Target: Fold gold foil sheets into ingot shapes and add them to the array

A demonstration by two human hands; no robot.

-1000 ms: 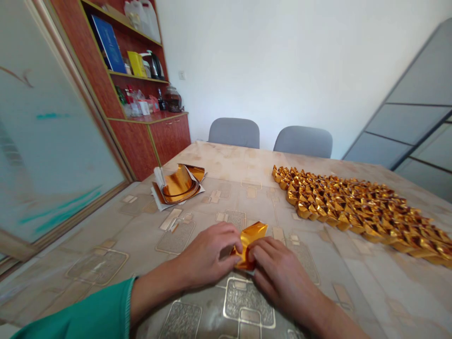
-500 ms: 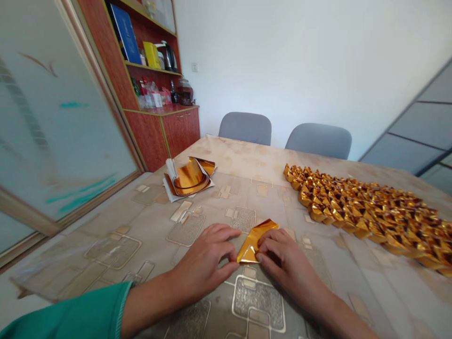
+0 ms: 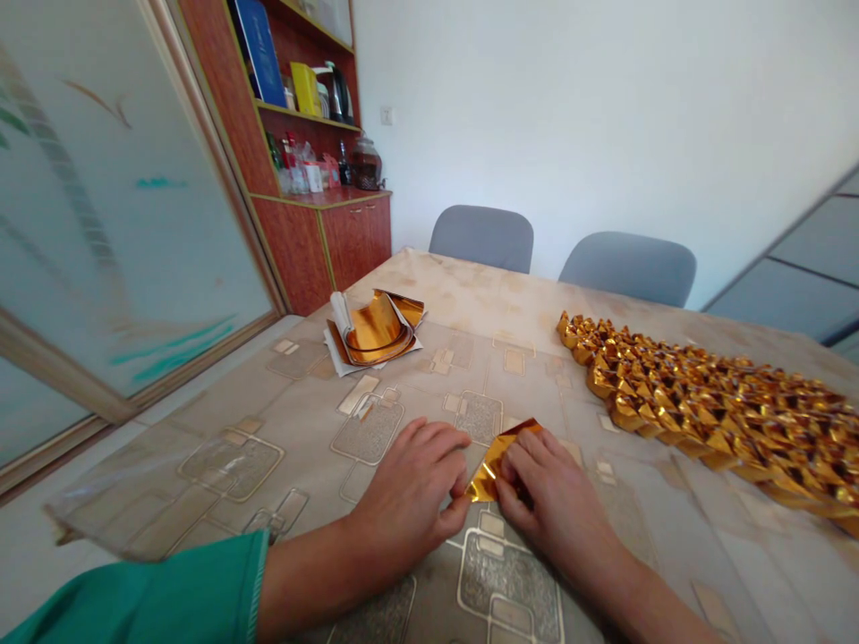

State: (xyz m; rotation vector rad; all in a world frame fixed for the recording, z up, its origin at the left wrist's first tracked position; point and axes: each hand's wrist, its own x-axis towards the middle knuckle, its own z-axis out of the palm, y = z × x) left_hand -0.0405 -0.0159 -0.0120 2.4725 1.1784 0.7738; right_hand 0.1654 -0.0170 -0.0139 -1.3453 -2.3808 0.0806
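A small folded sheet of gold foil paper (image 3: 492, 467) lies on the patterned tablecloth between my hands. My left hand (image 3: 424, 478) pinches its lower left corner between thumb and forefinger. On the right side of the paper, my right hand (image 3: 545, 487) rests with curled fingers pressing it, covering much of that side. The paper's far tip shows above the right knuckles. A stack of curved gold foil sheets with white backs (image 3: 377, 329) lies farther off to the left. Many folded gold paper pieces (image 3: 711, 407) stand in packed rows at the right.
The table (image 3: 295, 465) wears a clear-covered patterned cloth. Two grey chairs, one left (image 3: 481, 237) and one right (image 3: 629, 266), stand at its far side. A red-brown cabinet (image 3: 355, 237) holds bottles and a kettle. A frosted sliding door (image 3: 154, 233) is at the left.
The camera view has turned slightly left, so everything sits farther right. My right fingers have moved farther over the gold paper, and less of it shows.
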